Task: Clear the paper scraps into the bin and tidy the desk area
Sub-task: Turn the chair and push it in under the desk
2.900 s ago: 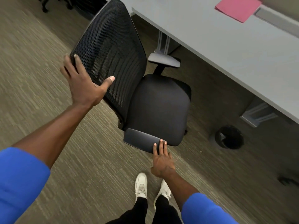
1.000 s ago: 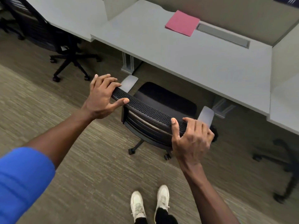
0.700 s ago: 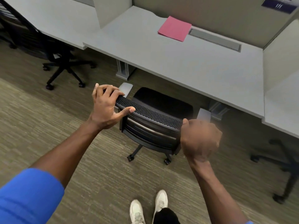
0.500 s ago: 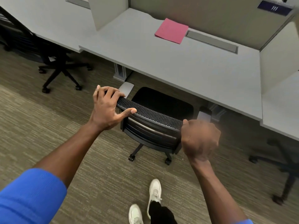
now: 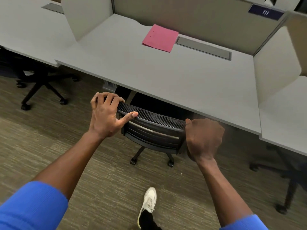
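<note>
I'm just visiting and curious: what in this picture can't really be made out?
Head view only:
- Chair seat: hidden under the desk; only the chair back shows.
- Right hand: blurred, so its grip on the chair is unclear.
- Bin and paper scraps: not in view.
- Neighbouring chair, right: dark, cut by the edge.

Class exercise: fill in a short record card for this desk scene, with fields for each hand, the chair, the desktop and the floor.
left hand: gripping chair back's top edge
right hand: closed at the back's right corner
chair: seat tucked under the desk
desk: holds one pink folder
floor: carpet; one white shoe visible
paper scraps, bin: none in view
</note>
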Demonstrator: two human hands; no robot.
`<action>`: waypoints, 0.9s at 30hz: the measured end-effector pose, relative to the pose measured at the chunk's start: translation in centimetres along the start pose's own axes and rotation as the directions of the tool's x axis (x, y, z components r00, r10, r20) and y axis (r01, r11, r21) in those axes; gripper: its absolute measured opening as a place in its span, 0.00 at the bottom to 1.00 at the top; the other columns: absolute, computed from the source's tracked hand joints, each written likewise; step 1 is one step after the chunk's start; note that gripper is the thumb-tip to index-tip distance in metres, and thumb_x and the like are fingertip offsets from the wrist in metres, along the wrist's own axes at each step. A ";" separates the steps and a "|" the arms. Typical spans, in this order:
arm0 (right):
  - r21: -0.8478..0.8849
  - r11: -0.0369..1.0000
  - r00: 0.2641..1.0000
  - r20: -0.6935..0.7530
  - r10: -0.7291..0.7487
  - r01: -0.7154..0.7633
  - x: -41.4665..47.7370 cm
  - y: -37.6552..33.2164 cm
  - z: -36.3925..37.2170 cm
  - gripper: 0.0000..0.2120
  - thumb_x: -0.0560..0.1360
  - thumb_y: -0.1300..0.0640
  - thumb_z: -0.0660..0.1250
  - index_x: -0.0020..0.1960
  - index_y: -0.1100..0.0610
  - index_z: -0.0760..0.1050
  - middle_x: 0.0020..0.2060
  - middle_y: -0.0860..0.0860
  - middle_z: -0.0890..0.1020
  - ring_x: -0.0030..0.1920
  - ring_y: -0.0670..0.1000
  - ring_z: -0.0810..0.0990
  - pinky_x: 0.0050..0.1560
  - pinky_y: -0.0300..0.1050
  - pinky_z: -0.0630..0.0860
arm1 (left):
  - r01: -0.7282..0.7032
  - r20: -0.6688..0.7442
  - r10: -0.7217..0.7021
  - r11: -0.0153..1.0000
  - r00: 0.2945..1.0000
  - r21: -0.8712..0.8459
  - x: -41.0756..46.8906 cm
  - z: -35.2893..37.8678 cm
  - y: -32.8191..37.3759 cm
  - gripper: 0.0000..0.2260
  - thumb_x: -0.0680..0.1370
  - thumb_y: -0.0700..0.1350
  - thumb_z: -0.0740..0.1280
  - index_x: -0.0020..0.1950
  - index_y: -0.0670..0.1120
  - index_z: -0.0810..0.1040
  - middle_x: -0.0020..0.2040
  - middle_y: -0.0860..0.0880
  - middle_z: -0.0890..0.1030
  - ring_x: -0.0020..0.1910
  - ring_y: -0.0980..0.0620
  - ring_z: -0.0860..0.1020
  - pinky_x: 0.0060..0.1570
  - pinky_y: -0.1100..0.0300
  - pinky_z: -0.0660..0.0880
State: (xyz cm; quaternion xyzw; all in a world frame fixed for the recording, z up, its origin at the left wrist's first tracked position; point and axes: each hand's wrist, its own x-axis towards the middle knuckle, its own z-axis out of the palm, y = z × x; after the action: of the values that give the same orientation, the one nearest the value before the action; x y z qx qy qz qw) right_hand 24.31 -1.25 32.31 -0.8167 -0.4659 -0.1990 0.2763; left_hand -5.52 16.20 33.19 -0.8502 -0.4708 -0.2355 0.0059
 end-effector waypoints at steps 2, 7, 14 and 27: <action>-0.003 1.000 1.000 -0.013 -0.006 0.006 1.5 0.4 0.8 0.21 0.83 0.38 0.63 0.47 0.53 0.84 0.42 0.51 0.86 0.47 0.56 0.81 0.54 0.54 0.71 | -0.003 0.006 0.003 1.000 1.000 -0.003 1.8 0.8 0.2 0.34 0.76 0.77 0.55 0.62 0.50 0.79 0.61 0.50 0.78 0.69 0.45 0.71 0.74 0.41 0.62; -0.006 1.000 1.000 -0.020 -0.020 0.020 4.6 1.4 3.0 0.21 0.82 0.38 0.64 0.46 0.53 0.84 0.41 0.52 0.85 0.46 0.57 0.81 0.53 0.54 0.71 | 0.000 -0.002 0.000 1.000 1.000 -0.025 5.5 2.6 0.4 0.34 0.76 0.77 0.55 0.62 0.51 0.79 0.61 0.50 0.78 0.69 0.44 0.72 0.74 0.42 0.62; -0.002 1.000 1.000 -0.009 -0.019 0.019 8.5 3.0 5.6 0.25 0.83 0.36 0.60 0.45 0.53 0.84 0.41 0.51 0.85 0.46 0.56 0.81 0.53 0.52 0.69 | -0.006 -0.014 0.006 1.000 1.000 -0.025 9.7 4.9 1.1 0.34 0.76 0.77 0.56 0.60 0.50 0.79 0.60 0.50 0.78 0.67 0.44 0.72 0.71 0.43 0.63; -0.021 1.000 0.999 -0.028 -0.023 0.022 11.2 2.8 8.2 0.24 0.82 0.37 0.60 0.45 0.54 0.84 0.41 0.52 0.85 0.46 0.57 0.81 0.52 0.52 0.69 | -0.046 -0.012 0.046 0.997 0.999 -0.056 14.1 7.3 -0.4 0.30 0.78 0.73 0.56 0.58 0.49 0.79 0.58 0.49 0.79 0.65 0.43 0.73 0.68 0.42 0.65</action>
State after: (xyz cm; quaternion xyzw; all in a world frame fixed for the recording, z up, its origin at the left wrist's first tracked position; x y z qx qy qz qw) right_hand 32.80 10.14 31.77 -0.8114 -0.4690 -0.2184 0.2720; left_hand 3.32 29.40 32.32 -0.8593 -0.4443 -0.2532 -0.0100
